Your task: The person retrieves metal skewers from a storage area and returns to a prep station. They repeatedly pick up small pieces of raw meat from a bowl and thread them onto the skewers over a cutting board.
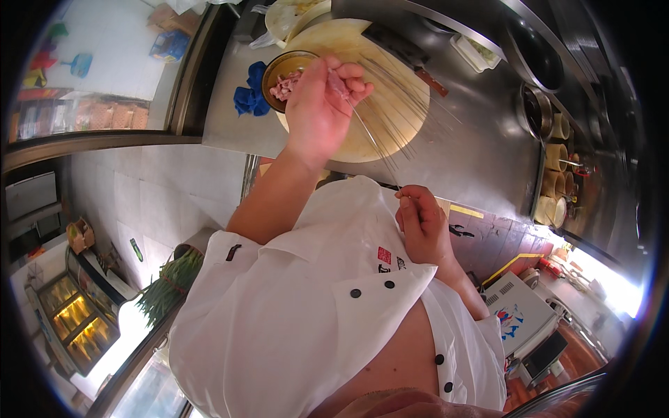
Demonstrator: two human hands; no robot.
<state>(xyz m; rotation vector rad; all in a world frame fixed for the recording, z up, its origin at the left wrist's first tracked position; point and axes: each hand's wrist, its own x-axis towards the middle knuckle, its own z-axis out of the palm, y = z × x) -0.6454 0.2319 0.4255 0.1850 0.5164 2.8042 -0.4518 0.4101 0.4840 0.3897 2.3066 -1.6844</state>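
Note:
My left hand (326,104), palm up over the round cutting board (345,149), holds a piece of raw meat (338,84) between thumb and fingers. A thin metal skewer (372,137) runs from that meat down to my right hand (424,222), which pinches its other end in front of my chest. Partly behind my left hand, a brown bowl (277,65) contains chopped raw meat (285,86). Several more metal skewers (402,91) lie fanned out across the board, some reaching past its edge. How far the skewer goes into the meat is hidden by my fingers.
A cleaver (397,47) with a wooden handle lies at the board's far right. Beside the bowl is a crumpled blue cloth (252,91). Farther right on the steel counter (486,130) are a white tray (475,52), a metal pot (537,109) and several cups (555,157).

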